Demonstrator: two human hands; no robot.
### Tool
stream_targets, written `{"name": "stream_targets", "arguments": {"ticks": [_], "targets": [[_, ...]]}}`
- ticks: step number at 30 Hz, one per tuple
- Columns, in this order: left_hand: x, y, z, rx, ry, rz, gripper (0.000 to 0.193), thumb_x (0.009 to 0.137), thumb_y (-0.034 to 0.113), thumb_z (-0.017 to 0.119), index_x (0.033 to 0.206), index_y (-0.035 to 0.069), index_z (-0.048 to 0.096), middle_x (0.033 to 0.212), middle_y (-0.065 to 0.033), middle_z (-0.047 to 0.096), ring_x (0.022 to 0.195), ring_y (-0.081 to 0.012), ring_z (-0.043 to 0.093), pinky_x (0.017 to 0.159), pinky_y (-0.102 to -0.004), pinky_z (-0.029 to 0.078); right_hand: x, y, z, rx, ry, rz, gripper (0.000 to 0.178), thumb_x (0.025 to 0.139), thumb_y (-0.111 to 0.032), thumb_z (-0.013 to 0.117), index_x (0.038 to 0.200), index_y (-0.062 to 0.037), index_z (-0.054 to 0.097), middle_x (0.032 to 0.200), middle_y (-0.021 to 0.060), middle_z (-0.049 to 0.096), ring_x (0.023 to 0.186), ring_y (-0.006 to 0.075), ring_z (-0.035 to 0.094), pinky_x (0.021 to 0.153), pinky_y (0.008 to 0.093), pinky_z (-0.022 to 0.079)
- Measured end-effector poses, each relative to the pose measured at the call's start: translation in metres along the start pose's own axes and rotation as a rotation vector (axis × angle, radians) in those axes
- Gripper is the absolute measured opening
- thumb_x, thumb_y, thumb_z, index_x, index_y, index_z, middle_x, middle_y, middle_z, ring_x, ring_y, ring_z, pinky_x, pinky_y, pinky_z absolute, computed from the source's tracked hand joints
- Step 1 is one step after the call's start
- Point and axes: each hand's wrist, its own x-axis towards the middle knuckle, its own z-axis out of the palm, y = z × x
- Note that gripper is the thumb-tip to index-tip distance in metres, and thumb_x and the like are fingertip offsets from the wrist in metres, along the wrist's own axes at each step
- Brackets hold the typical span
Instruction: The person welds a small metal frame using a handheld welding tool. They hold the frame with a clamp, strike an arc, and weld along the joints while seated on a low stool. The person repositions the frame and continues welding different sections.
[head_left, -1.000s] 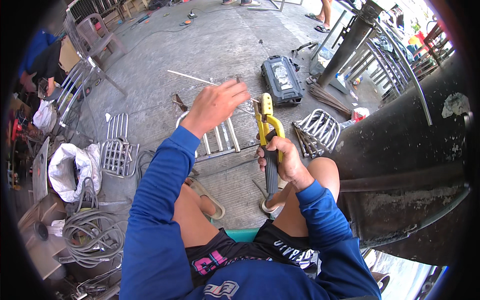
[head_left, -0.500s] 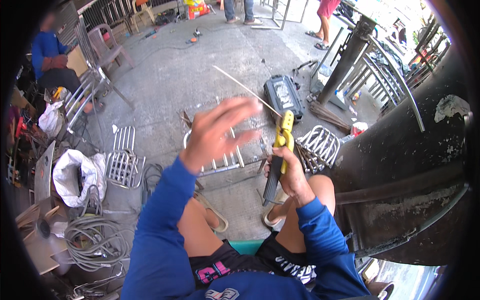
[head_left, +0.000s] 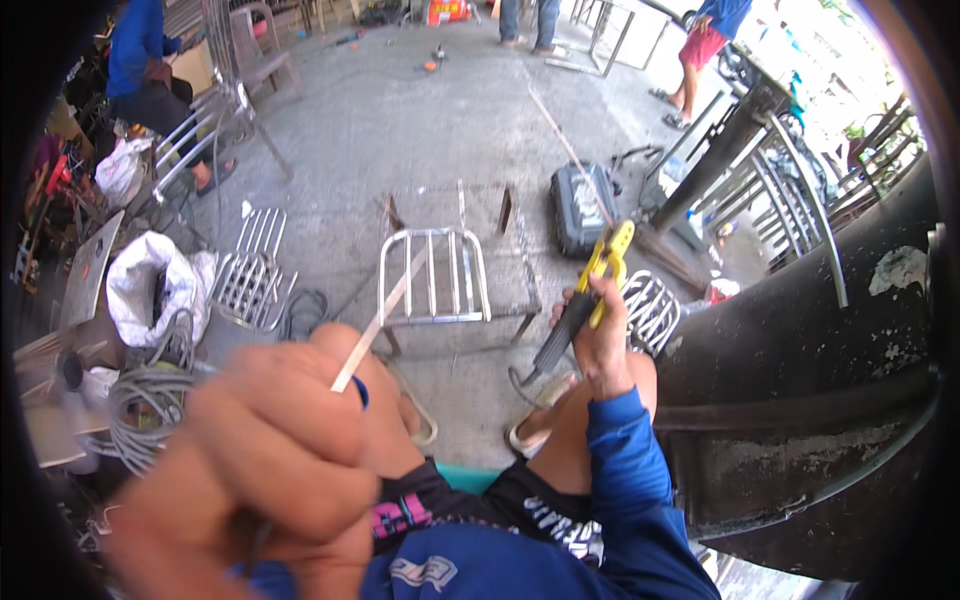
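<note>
Grey concrete [head_left: 470,130] backs the yellow-black electrode holder [head_left: 576,314].

Lettering shows mainly on a person's black shorts [head_left: 515,494], seen from above. On the shorts' left leg is a block of bold pink print [head_left: 399,514]. On the shorts' right leg, slanting white capital letters [head_left: 563,530] run in a row, softened by blur. Just below the shorts, a blue shirt [head_left: 500,565] carries a small angular emblem [head_left: 425,572] in pale outline, too blurred to spell out. Far beyond the shorts, at the top edge, a red package [head_left: 450,12] bears light marks too small to read.
</note>
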Motion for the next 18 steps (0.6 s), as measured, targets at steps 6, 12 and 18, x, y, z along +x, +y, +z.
{"name": "stream_targets", "arguments": {"ticks": [6,12,18], "targets": [[0.021,0.035,-0.008,0.071,-0.215,-0.261,0.041,0.083,0.020,0.090,0.117,0.024,0.068,0.103,0.0021,0.064,0.070,-0.0255,0.053,0.055,-0.0375,0.034,0.001,-0.001,0.003,0.006,-0.025,0.001,0.046,0.095,-0.044,0.072,0.123,-0.0101,0.057,0.093,0.0089,0.064,0.079,0.0262,0.067,0.072,0.0436,0.057],[0.015,0.013,0.031,0.106,-0.121,-0.489,0.025,0.091,0.030,0.085,0.110,0.025,0.070,0.104,0.0004,0.062,0.064,-0.0217,0.054,0.053,-0.0353,0.034,0.004,-0.007,-0.009,-0.029,0.024,-0.065,0.053,0.092,-0.043,0.078,0.122,-0.0079,0.051,0.100,0.0084,0.059,0.074,0.0231,0.064,0.069,0.0427,0.056],[-0.055,-0.036,0.032,-0.139,-0.003,-0.383,0.028,0.093,0.036,0.082,0.113,0.021,0.070,0.102,-0.0020,0.063,0.066,-0.0196,0.056,0.055,-0.0332,0.037,0.005,-0.011,-0.022,-0.396,0.052,-0.197,0.068,0.094,-0.044,0.083,0.130,0.0007,0.047,0.095,0.0080,0.060,0.076,0.0167,0.065,0.071,0.0349,0.060]]}}
